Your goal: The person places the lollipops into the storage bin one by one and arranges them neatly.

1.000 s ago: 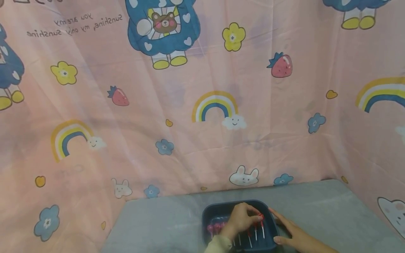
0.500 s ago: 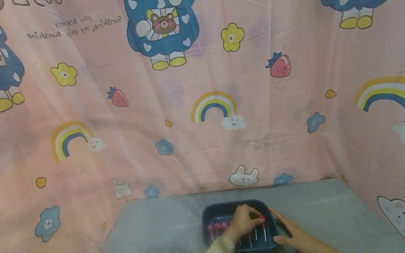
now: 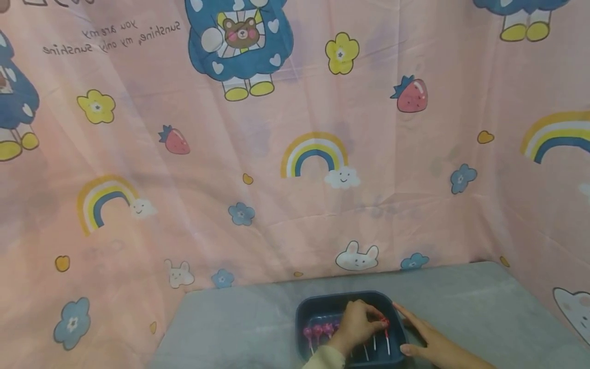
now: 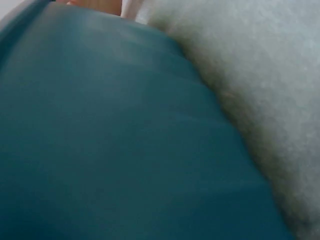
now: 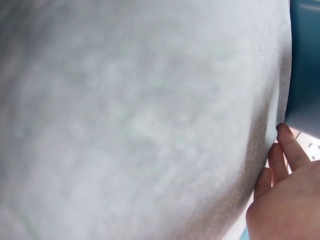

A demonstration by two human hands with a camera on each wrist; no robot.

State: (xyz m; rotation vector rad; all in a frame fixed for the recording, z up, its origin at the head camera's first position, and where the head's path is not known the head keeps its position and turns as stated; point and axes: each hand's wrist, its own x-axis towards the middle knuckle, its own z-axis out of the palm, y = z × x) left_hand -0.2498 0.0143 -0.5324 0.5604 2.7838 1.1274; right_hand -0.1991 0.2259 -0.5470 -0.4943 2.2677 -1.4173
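In the head view my left hand reaches into a dark blue tray, its thumb and fingertips pinching the red top of a lollipop near the right wall. More white sticks stretch below this hand, their tops partly hidden by it. Several pink lollipops lie in a row on the tray's left side. Along the outside of the right wall, my right hand rests with its fingers extended, touching the tray. The right wrist view shows extended fingers beside the blue wall; the left wrist view is mostly filled by the tray's wall.
A grey cloth-like cover lies over the table. Behind it hangs a pink curtain printed with rainbows, flowers and strawberries, which also runs along the right side. The tray's near edge is cut off by the frame.
My left hand has shifted slightly to the right and nearer, and the red lollipop has moved along with it. More of the pink lollipops shows. My right hand has stayed at the tray.
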